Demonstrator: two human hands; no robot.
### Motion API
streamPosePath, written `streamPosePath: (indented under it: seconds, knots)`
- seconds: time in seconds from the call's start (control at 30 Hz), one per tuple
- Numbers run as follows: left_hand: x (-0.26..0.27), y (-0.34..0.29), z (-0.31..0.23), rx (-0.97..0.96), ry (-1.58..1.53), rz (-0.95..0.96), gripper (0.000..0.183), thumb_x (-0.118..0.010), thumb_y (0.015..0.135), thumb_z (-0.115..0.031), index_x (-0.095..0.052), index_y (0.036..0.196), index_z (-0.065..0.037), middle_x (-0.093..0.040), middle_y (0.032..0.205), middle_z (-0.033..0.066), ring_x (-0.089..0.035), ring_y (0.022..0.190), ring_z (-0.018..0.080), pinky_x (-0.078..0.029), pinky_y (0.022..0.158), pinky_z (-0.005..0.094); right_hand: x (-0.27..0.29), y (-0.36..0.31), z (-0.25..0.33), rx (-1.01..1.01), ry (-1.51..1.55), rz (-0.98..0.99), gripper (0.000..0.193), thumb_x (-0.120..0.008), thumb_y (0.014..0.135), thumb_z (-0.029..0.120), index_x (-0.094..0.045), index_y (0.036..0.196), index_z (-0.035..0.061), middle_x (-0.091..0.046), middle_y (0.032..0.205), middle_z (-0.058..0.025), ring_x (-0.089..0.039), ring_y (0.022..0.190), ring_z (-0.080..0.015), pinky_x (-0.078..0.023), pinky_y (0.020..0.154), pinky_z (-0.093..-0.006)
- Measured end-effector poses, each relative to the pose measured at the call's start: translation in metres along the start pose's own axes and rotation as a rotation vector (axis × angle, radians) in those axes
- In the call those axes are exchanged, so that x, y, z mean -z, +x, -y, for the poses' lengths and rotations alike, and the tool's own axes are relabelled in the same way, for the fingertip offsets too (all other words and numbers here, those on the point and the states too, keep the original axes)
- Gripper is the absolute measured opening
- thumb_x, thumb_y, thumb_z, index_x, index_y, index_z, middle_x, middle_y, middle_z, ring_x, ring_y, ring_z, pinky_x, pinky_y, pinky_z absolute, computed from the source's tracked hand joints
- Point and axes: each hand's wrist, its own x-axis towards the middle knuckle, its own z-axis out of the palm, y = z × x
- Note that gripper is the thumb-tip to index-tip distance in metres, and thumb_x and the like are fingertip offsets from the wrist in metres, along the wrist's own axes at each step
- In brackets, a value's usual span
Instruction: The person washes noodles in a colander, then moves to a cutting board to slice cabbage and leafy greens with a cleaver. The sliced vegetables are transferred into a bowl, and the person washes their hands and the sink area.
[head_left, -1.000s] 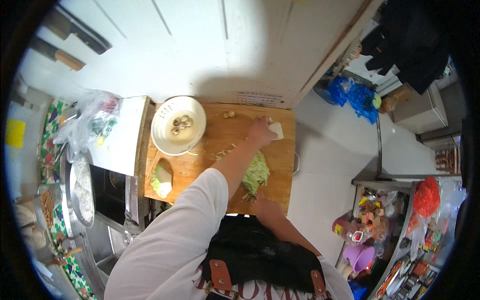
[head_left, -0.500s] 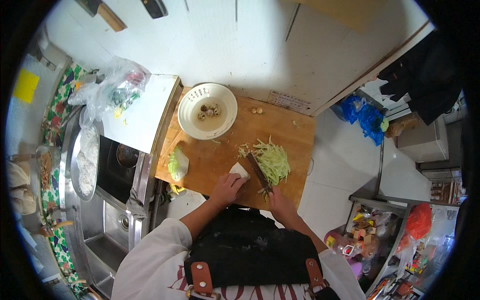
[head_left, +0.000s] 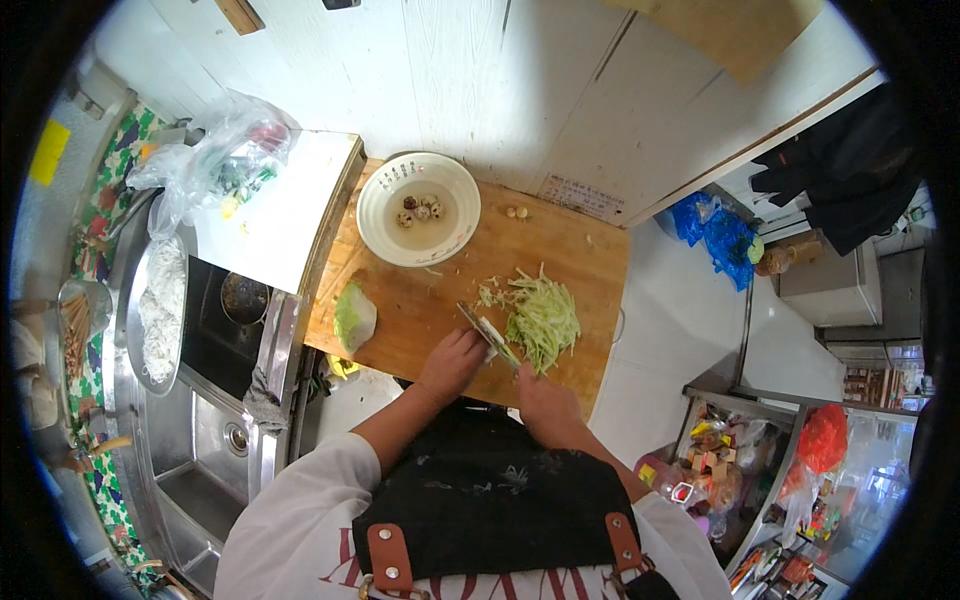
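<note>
On a wooden cutting board [head_left: 425, 305], my left hand [head_left: 455, 362] is closed with bent fingers over a pale piece of cabbage, mostly hidden behind the fingers and blade. My right hand [head_left: 550, 408] grips a kitchen knife [head_left: 488, 330] by its handle. Its blade lies right against my left fingertips, with light green bits stuck along it. Just right of the blade is a heap of shredded cabbage [head_left: 545, 322]. A larger cabbage wedge [head_left: 355, 318] rests at the board's left side.
A white bowl [head_left: 375, 225] with several speckled eggs in liquid stands at the board's far side. Beside it lie small round pale pieces [head_left: 517, 212]. A plastic bag [head_left: 225, 165] sits on the white counter [head_left: 285, 225]. Left are a tray of white noodle-like strands [head_left: 163, 310] and a metal sink [head_left: 200, 440].
My right hand has brought the knife leftward, from the shredded heap to the piece under my left hand. The whole view has shifted slightly.
</note>
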Motion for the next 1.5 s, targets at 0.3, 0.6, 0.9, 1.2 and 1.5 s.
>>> streamPosePath:
  seconds: [0.3,0.6,0.9,1.2,1.5]
  knots:
    - [0.006,-0.005,0.003,-0.035,-0.029,0.092,0.031,-0.057,0.075,-0.008,-0.059,0.105,-0.002,-0.056,0.112,0.0149,-0.053,0.105,0.0331,-0.045,0.091,0.0378,-0.012,0.029,0.008,-0.104,0.002,0.062,0.028,-0.036,0.091,0.011,-0.040,0.116,0.0005,-0.065,0.095,-0.0237,-0.064,0.085,-0.0419,-0.050,0.072,-0.0497]
    - [-0.002,-0.012,0.006,-0.015,-0.063,0.031,0.031,-0.057,0.075,-0.008,-0.059,0.106,-0.002,-0.056,0.112,0.0144,-0.052,0.107,0.0328,-0.044,0.091,0.0388,-0.011,0.030,0.010,-0.090,0.025,0.043,0.023,-0.035,0.091,0.012,-0.039,0.111,0.0016,-0.063,0.099,-0.0262,-0.064,0.083,-0.0433,-0.049,0.073,-0.0520]
    - [-0.002,-0.014,0.005,-0.011,0.017,0.055,0.033,-0.052,0.077,-0.008,-0.058,0.109,-0.002,-0.055,0.113,0.0114,-0.052,0.105,0.0285,-0.045,0.090,0.0354,-0.016,0.029,0.011,-0.057,0.045,-0.030,0.019,-0.036,0.090,0.012,-0.041,0.105,0.0011,-0.063,0.094,-0.0291,-0.064,0.082,-0.0442,-0.049,0.071,-0.0529]
    - [-0.005,-0.017,0.005,0.024,-0.032,0.028,0.030,-0.053,0.076,-0.007,-0.058,0.106,-0.002,-0.054,0.111,0.0131,-0.051,0.105,0.0302,-0.045,0.090,0.0361,-0.014,0.032,0.014,-0.047,0.015,-0.040,0.016,-0.039,0.089,0.012,-0.042,0.102,0.0020,-0.065,0.086,-0.0252,-0.065,0.082,-0.0419,-0.050,0.072,-0.0517]
    - [-0.003,-0.019,0.005,0.046,-0.071,0.001,0.026,-0.054,0.076,-0.007,-0.058,0.101,0.000,-0.054,0.107,0.0140,-0.051,0.103,0.0303,-0.045,0.090,0.0360,-0.015,0.030,0.017,-0.015,-0.033,-0.045,0.016,-0.039,0.089,0.011,-0.041,0.102,0.0012,-0.065,0.085,-0.0255,-0.065,0.077,-0.0405,-0.052,0.066,-0.0498]
